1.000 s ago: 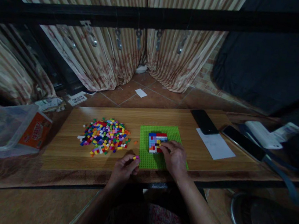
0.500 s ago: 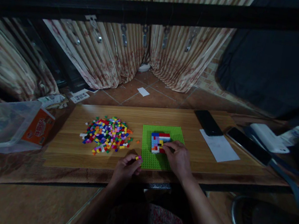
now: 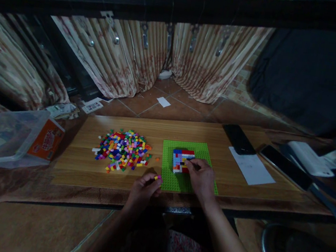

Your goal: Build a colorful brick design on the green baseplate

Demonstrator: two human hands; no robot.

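A green studded baseplate (image 3: pixel 166 181) lies on the wooden board, with a low block of multicoloured toy bricks (image 3: pixel 179 157) built on it in blue, red, white and other colours. The fingertips of my right hand (image 3: pixel 202 178) are pinched together at the right part of this block; whatever they grip is hidden beneath them. Just off the plate's near left corner, my left hand (image 3: pixel 143 188) is closed, holding small yellow and magenta bricks (image 3: pixel 158 177) between thumb and finger. A heap of loose bricks (image 3: pixel 124 149) lies farther left.
On the left stands a clear plastic box (image 3: pixel 7 132) with an orange label. To the right are a black phone (image 3: pixel 239 139), a white paper (image 3: pixel 252 169), a second phone (image 3: pixel 285 166) and a white device (image 3: pixel 310 158). The wooden board (image 3: pixel 71 170) ends close before me.
The whole view has shifted slightly, so things appear a little farther right. Both hands keep nearly the same places relative to the baseplate, the left still holding its small bricks.
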